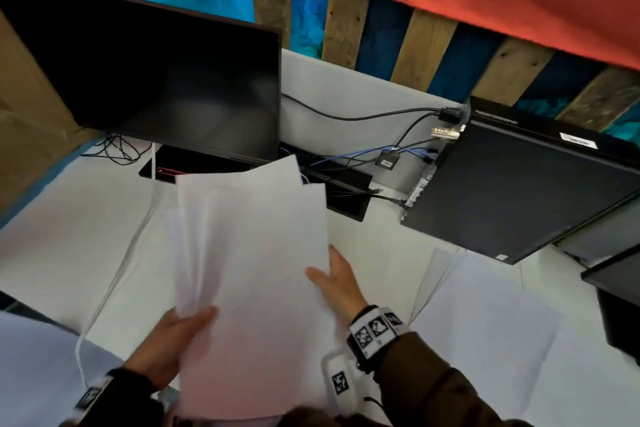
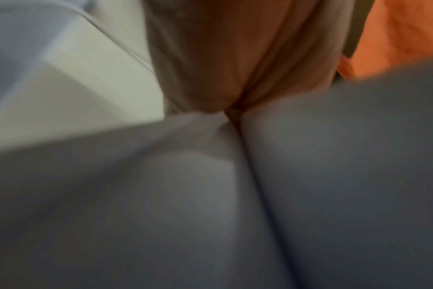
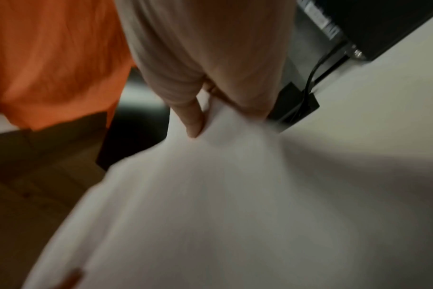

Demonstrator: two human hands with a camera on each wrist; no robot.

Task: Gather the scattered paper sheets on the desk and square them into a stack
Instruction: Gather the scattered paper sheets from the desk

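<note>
Paper sheets [image 1: 252, 253] gripped, both hands, seemingly uneven.

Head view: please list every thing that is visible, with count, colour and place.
held sheets: several, white, fanned unevenly, lifted over the desk centre
loose sheets: at least two, white, flat on the desk, right
sheet: one, white, bottom left
desk: one, white
monitor: one, black, back left
computer: one, black, back right
cables: several, black and blue, behind the desk
left hand: grips the held sheets' lower left edge
right hand: holds their right edge
</note>
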